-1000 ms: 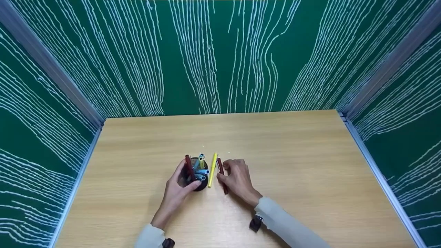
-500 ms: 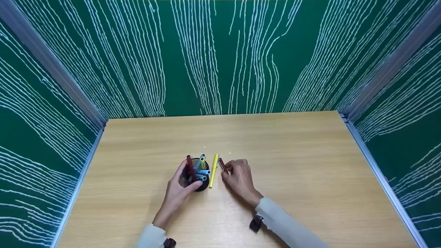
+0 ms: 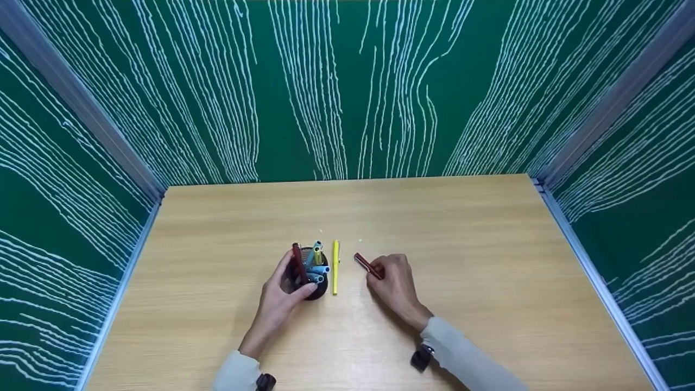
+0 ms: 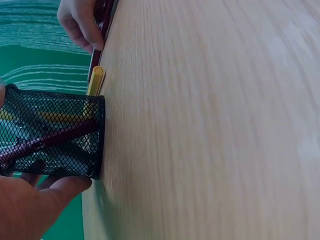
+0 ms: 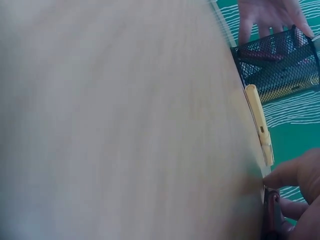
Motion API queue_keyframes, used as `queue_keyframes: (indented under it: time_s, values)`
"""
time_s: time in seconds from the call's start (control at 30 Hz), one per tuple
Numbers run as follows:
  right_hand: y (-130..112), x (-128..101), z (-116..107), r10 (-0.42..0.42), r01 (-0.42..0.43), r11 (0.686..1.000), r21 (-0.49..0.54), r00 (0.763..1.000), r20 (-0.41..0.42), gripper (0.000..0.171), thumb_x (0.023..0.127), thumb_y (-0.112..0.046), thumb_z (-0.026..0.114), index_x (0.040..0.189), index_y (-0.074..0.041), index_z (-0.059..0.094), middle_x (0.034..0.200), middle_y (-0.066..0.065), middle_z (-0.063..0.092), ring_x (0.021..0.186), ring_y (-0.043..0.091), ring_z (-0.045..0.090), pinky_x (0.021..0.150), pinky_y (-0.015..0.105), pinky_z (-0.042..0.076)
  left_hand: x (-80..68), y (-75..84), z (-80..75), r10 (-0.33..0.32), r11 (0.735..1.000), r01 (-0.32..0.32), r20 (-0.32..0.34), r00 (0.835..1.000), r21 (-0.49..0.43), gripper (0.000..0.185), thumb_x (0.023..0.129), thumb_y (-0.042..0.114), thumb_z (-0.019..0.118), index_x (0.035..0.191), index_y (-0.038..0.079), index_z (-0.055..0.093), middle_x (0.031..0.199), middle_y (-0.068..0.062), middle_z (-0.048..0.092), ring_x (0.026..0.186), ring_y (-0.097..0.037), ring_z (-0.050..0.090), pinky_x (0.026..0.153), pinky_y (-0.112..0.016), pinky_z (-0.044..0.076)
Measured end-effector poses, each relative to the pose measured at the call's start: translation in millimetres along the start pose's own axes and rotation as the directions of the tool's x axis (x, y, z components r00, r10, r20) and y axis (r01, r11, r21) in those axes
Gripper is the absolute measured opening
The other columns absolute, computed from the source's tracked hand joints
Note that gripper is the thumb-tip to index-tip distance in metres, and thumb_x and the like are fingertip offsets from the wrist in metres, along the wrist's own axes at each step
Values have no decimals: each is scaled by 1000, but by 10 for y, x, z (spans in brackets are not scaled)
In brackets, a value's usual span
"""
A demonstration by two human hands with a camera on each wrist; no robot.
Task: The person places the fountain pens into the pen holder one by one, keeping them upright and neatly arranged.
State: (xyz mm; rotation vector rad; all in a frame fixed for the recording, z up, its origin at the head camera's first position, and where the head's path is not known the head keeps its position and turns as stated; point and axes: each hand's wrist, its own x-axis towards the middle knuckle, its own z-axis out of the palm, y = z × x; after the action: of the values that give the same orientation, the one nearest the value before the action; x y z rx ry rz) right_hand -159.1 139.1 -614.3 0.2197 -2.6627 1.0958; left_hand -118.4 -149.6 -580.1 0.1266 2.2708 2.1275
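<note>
A black mesh pen holder [image 3: 316, 287] [image 4: 55, 134] [image 5: 277, 65] stands on the wooden table [image 3: 467, 260], with several blue, yellow and dark red pens in it. My left hand [image 3: 282, 293] curls round its left side, thumb at the front. A yellow pen [image 3: 335, 267] [image 5: 260, 122] [image 4: 96, 80] lies flat just right of the holder. My right hand [image 3: 393, 282] pinches a dark red pen [image 3: 368, 265] [image 5: 271, 215], whose far end points up and left, apart from the yellow pen.
Green panels with white wavy lines wall the table at the back and both sides. Metal strips [image 3: 597, 282] run along the left and right table edges. Two tiny crumbs [image 3: 360, 240] lie beyond the pens.
My right hand has moved right, carrying the dark red pen away from the yellow pen. The yellow pen now lies straighter. The left hand stays on the holder.
</note>
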Motion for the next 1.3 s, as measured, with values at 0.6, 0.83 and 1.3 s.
queue_keyframes:
  time_s: [0.6,0.83,1.3]
  values:
    - [-56,-202,-383,160,-178,924,338,984,82,18,88,-3,86,105,-8,82,107,5,72,111,27,61,101,45,52,-8,-3,-15,-21,1000,21,-14,1000,10,101,92,19,92,174,11,33,170,-24,44,159,-40,41,128,-45,34]
    - [-143,-224,-549,136,-142,907,397,990,42,18,89,0,86,102,-11,82,108,2,74,109,24,64,101,52,54,-18,-4,-16,-5,1000,5,-16,1000,-3,99,92,15,92,173,12,35,166,-23,49,156,-37,45,127,-41,35]
    - [-439,-235,-792,76,-47,906,421,996,-52,21,86,-1,89,99,-16,85,111,0,75,112,20,64,104,42,47,-12,-12,12,-41,997,43,-29,999,58,97,92,24,92,172,13,37,169,-21,46,159,-39,41,131,-50,30]
